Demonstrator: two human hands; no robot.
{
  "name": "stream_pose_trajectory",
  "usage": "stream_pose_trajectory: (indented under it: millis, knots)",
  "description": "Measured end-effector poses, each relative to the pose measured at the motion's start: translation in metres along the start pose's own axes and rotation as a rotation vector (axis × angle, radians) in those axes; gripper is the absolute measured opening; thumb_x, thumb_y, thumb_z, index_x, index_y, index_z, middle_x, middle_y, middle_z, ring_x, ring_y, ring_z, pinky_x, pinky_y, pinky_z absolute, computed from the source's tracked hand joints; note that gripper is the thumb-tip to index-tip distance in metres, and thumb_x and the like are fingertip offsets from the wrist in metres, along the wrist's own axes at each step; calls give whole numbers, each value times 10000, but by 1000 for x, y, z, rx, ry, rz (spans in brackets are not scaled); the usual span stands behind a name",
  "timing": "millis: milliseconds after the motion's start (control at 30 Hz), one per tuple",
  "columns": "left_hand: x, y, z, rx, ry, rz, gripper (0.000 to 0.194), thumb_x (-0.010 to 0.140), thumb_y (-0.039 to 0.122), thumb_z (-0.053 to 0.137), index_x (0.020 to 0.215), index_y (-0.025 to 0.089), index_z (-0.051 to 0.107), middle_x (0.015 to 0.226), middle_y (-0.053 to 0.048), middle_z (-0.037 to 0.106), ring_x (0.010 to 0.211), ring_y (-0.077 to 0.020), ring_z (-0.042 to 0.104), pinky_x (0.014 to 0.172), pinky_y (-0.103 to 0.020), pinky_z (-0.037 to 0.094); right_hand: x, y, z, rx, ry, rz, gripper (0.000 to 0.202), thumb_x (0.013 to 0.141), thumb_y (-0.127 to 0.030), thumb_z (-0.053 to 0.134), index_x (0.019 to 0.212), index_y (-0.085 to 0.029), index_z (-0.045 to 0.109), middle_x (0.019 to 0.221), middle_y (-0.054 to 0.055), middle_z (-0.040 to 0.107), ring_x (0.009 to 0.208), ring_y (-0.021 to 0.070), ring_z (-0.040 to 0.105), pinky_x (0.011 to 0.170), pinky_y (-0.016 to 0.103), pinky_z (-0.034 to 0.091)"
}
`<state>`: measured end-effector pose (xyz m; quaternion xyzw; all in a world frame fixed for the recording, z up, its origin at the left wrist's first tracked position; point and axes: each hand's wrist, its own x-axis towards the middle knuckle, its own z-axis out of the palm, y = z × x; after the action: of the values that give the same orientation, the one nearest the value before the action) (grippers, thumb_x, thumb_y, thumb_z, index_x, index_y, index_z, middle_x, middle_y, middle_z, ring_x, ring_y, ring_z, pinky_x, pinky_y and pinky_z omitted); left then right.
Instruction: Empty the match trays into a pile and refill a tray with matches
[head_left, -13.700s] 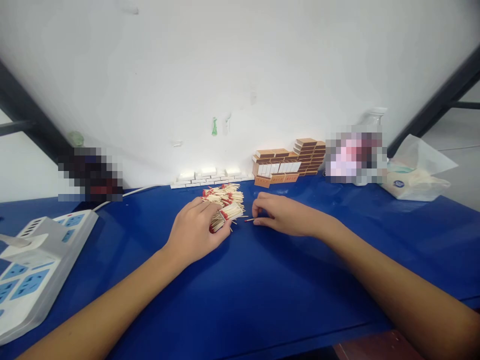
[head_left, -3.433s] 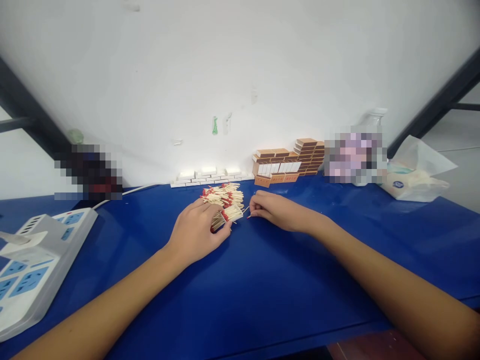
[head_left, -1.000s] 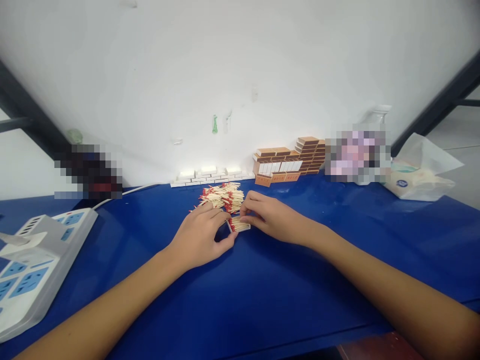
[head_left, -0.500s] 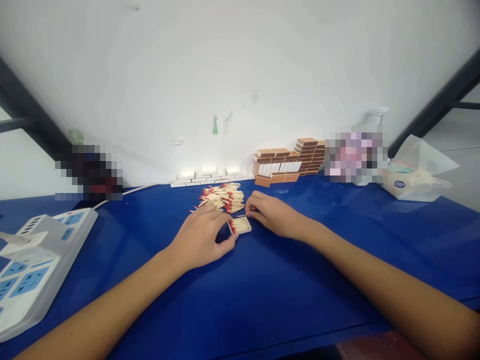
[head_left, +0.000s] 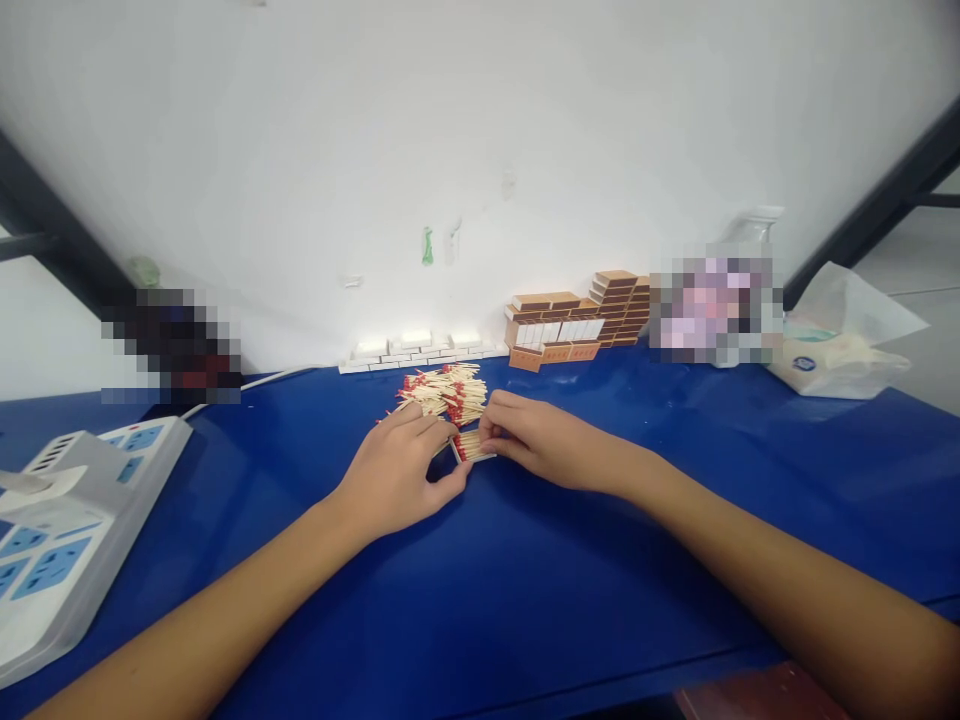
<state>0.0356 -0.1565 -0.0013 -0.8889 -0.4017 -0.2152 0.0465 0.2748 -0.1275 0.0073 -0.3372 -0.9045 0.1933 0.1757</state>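
Note:
A small white matchbox tray (head_left: 480,458) holding red-tipped matches (head_left: 469,446) lies on the blue table. My left hand (head_left: 405,465) grips its left end between thumb and fingers. Over the tray's right end is my right hand (head_left: 532,435), its thumb and forefinger pinched together; whatever they hold is hidden at the matches. A loose pile of matches (head_left: 457,390) with red heads lies just behind the tray, and the fingers of my left hand reach its near left edge.
White trays (head_left: 420,352) are stacked along the wall, beside brown matchbox sleeves and boxes (head_left: 619,310). A power strip (head_left: 97,510) lies at the left. A tissue pack (head_left: 832,355) and a blurred pink item (head_left: 705,310) stand at the right.
My right hand has moved left from beside the tray to over its right end. The single match visible at its fingertips before is now hidden. My left hand keeps its hold.

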Motion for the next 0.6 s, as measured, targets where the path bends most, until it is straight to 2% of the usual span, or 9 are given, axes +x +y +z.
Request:
stream_pose_trajectory:
  millis: [200, 333, 467, 600]
  knots:
    - [0, 1, 0, 0, 9, 4, 238, 948, 390, 614, 983, 171, 699, 830, -64, 707, 805, -239, 589, 761, -394, 505, 1, -2, 0, -5, 118, -46, 143, 1043, -261, 530, 946, -195, 613, 975, 46, 603, 819, 152, 558, 730, 283, 433]
    - [1, 2, -2, 10, 17, 6, 214, 938, 368, 616, 978, 174, 694, 829, -64, 710, 793, -234, 593, 765, -393, 508, 4, 4, 3, -64, 181, -5, 131, 1048, -249, 509, 993, -198, 617, 955, 42, 578, 807, 159, 548, 725, 287, 422]
    - [1, 2, -2, 62, 88, -41, 186, 931, 347, 601, 900, 182, 680, 777, -58, 702, 779, -236, 594, 744, -390, 497, 5, 12, 8, -128, 127, 34, 146, 1038, -219, 512, 1123, -216, 631, 1035, 57, 568, 858, 174, 571, 760, 300, 442]
    - [1, 2, -2, 78, 124, -79, 189, 923, 356, 604, 893, 186, 680, 780, -59, 703, 796, -242, 596, 715, -380, 488, 6, 16, 12, -150, 89, 45, 117, 1025, -214, 526, 1074, -210, 632, 1050, 60, 565, 847, 172, 570, 753, 301, 456]
